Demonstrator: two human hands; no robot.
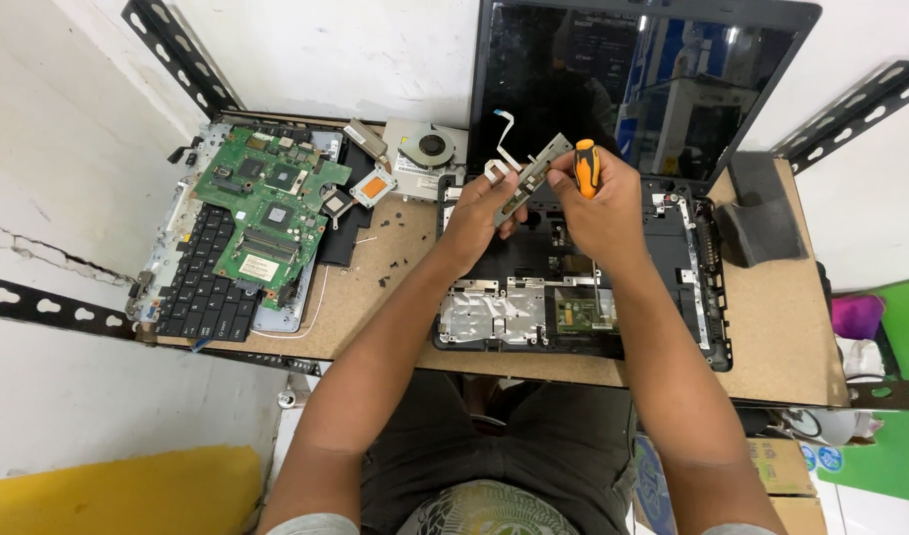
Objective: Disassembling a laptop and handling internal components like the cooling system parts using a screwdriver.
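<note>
Both hands meet at upper center of the frame, above the open laptop base [573, 267]. Left hand [474, 213] pinches a narrow grey board strip [531, 176], fingers clamped on its lower end near frame center. Strip's long axis runs diagonally, lower left to upper right, with its top end ending just left of the screwdriver [586, 166]. A thin white ribbon cable [506, 139] curls off the strip toward upper left. Right hand [603, 213] is closed around the screwdriver: orange-and-black handle sticks up out of the fist, shaft hangs down toward the lower center of the base (tip hard to see against the metal). Right fingertips sit just beside the strip, touching or nearly so, cannot tell which. So the strip lies between the hands, held by the left, right hand at its upper-right side; left is the one with the grip. Hands close together, nearly touching. Laptop screen [633, 89] stands upright at upper center-right, dark. Green motherboard [271, 203] lies at left on top of a keyboard [202, 287], and a fan [430, 149] sits just right of it near the wall. Small dark screws [395, 267] scattered on the wooden table [772, 307] between board and base. Dark foam block [762, 213] at right edge.
</note>
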